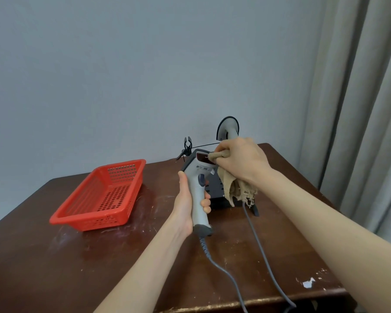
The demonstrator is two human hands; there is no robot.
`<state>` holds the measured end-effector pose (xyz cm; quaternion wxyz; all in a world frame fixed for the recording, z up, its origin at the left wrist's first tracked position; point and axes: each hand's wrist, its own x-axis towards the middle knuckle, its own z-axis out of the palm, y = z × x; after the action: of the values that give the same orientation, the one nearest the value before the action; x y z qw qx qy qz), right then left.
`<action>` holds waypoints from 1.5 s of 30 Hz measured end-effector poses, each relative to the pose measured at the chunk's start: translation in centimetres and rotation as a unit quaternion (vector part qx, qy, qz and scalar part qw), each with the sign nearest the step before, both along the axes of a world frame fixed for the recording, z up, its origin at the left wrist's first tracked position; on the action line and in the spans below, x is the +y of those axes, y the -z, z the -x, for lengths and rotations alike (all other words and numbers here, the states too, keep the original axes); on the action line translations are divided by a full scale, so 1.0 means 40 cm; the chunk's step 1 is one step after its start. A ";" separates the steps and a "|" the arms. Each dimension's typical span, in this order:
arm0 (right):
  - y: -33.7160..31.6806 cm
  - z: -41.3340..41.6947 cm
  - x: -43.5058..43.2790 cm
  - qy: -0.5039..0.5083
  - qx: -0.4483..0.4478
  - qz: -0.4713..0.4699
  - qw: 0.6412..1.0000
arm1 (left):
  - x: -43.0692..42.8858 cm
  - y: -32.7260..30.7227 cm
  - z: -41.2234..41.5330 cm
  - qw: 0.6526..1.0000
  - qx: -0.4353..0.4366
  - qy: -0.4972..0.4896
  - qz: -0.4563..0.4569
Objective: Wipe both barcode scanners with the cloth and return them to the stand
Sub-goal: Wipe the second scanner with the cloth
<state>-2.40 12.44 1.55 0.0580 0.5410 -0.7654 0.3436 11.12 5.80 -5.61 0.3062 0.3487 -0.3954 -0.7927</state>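
My left hand [185, 204] grips the handle of a grey barcode scanner [198, 195], held upright above the table with its red window facing me. My right hand [239, 163] holds a frayed beige cloth [231, 188] and presses a cloth-wrapped fingertip against the scanner's window. Behind my right hand stands the black stand [217, 195], with the grey head of a second scanner [227, 129] rising behind it. The stand is mostly hidden by the cloth and the held scanner.
A red plastic basket [102, 195] sits on the brown wooden table [99, 256] to the left. Two grey cables [257, 245] run from the scanners toward the table's front edge. A small black clip [187, 144] stands behind the scanner. A curtain [366, 109] hangs at the right.
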 end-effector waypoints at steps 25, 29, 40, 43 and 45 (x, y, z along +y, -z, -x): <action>-0.040 -0.011 -0.007 -0.100 -0.056 -0.005 0.993 | 0.003 -0.019 0.006 0.999 -0.032 0.009 0.029; -0.040 0.004 0.003 -0.046 0.038 -0.077 0.995 | 0.003 -0.014 0.005 0.999 -0.030 0.009 0.028; -0.040 0.008 0.013 0.002 0.006 0.010 1.000 | -0.010 -0.002 -0.001 1.000 0.024 0.000 -0.005; -0.035 -0.024 0.000 -0.035 -0.010 0.030 0.999 | 0.001 -0.005 0.008 1.000 0.016 0.007 -0.003; -0.026 -0.033 -0.003 -0.052 -0.032 0.041 0.997 | 0.004 -0.009 0.010 1.000 0.009 0.012 0.002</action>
<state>-1.07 12.31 2.61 0.0371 0.5662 -0.7229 0.3943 10.72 5.98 -5.25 0.3006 0.3362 -0.3982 -0.7988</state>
